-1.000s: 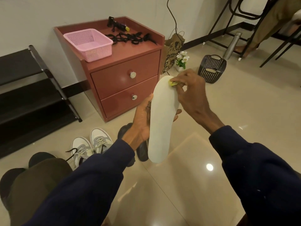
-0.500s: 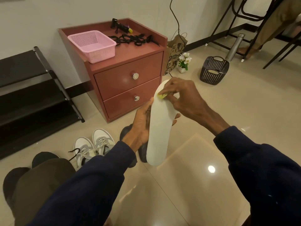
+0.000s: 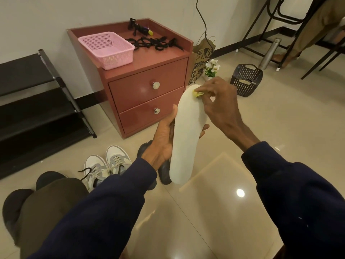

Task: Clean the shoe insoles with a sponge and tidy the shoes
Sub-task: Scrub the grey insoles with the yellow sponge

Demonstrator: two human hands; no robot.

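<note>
You're gripping the white insole mid-length in your left hand, upright above the floor, your right hand pinching the yellow sponge at its toe; it's looking light and bendy, so keep supporting the middle.

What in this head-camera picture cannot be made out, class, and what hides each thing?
- Head view, sponge: only a yellow sliver shows; the right hand pinching it covers the rest.
- Head view, insole: its far face is turned away from the camera.
- Head view, dark shoes: mostly behind the left hand, its sleeve and the insole.
</note>
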